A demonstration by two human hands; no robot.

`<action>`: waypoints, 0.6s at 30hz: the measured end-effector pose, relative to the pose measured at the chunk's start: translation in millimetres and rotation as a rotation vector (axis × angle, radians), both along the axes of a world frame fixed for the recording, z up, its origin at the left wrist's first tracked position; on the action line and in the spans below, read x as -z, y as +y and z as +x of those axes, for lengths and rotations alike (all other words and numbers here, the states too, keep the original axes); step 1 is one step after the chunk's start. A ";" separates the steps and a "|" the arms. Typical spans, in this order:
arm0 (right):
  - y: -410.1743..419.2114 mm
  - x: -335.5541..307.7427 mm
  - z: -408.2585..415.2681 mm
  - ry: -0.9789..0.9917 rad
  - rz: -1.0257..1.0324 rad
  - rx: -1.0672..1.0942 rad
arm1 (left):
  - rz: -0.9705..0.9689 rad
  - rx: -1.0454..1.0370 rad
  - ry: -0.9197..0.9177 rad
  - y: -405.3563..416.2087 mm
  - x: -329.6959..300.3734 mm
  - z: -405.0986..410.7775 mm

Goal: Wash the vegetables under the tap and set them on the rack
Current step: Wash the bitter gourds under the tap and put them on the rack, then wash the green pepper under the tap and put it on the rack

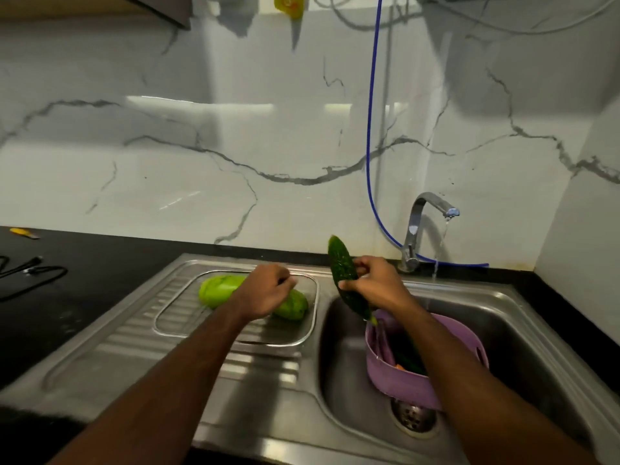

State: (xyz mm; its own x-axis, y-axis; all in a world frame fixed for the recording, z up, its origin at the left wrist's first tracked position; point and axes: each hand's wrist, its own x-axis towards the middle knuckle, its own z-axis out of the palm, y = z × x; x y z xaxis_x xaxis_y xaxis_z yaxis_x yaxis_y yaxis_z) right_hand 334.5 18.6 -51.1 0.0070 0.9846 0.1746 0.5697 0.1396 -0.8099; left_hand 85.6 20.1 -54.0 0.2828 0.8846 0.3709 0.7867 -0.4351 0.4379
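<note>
A white marble-patterned wall (235,146) with grey veins backs a black table (84,263), into which a steel sink (536,330) with a ribbed draining board (134,337) is set. A blue hose (370,129) hangs down the wall at 12 o'clock and runs behind the tap (416,226), which stands at 2 o'clock from the basin and lets a thin stream of water fall.

On the draining board, at 9 o'clock from the basin, lies a wire rack (312,317). A pale green vegetable (218,290) rests on it, its length running from 10 o'clock to 4 o'clock. The left hand (268,290) hovers over the middle of this vegetable with its fingers curled; whether it touches or grips anything I cannot tell.

The right hand (375,283) grips a dark green cucumber (342,266) around its middle, fingers and thumb wrapped round it. The cucumber is tilted, one end pointing up toward 11 o'clock and the other down toward 5 o'clock, above the near-left edge of the basin and well apart from the water stream.

Inside the basin sits a purple basket (402,380), partly hidden by the right forearm; dark green and orange vegetables show within it. The drain (416,417) lies at 6 o'clock from the basket. Far off at 9 o'clock on the table lie a black cable (33,280) and a small yellow object (23,232).
</note>
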 end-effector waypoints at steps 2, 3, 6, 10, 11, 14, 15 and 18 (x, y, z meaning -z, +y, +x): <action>2.5 -15.2 -29.1 -0.039 0.030 -0.063 | -0.037 -0.019 0.029 -3.9 2.1 -28.7; 2.5 -21.8 -43.4 -0.068 0.038 -0.097 | -0.044 -0.019 0.057 -6.2 2.2 -40.8; 2.6 -32.8 -87.3 -0.177 0.029 -0.214 | -0.066 -0.044 0.153 -12.4 3.6 -75.0; 3.1 -26.0 -137.5 -0.367 -0.022 -0.341 | -0.090 -0.152 0.239 -20.3 7.5 -113.4; 4.0 -21.3 -145.7 -0.425 -0.024 -0.360 | -0.095 -0.174 0.259 -21.4 9.1 -118.9; 6.7 -1.9 -166.6 -0.573 -0.037 -0.395 | -0.082 -0.206 0.282 -22.1 14.5 -133.2; 6.9 4.8 -173.2 -0.608 -0.044 -0.400 | -0.080 -0.213 0.283 -22.3 16.3 -136.7; 7.3 21.2 -185.6 -0.668 -0.041 -0.402 | -0.086 -0.224 0.275 -20.9 21.1 -139.5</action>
State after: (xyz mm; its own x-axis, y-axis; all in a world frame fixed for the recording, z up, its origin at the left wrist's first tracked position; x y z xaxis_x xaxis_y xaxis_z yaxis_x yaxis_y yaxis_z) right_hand 148.8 25.9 -72.3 -0.4453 0.8951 -0.0200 0.8507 0.4160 -0.3214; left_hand -53.9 -0.8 -75.1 0.1577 0.9605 0.2295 0.9517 -0.2098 0.2241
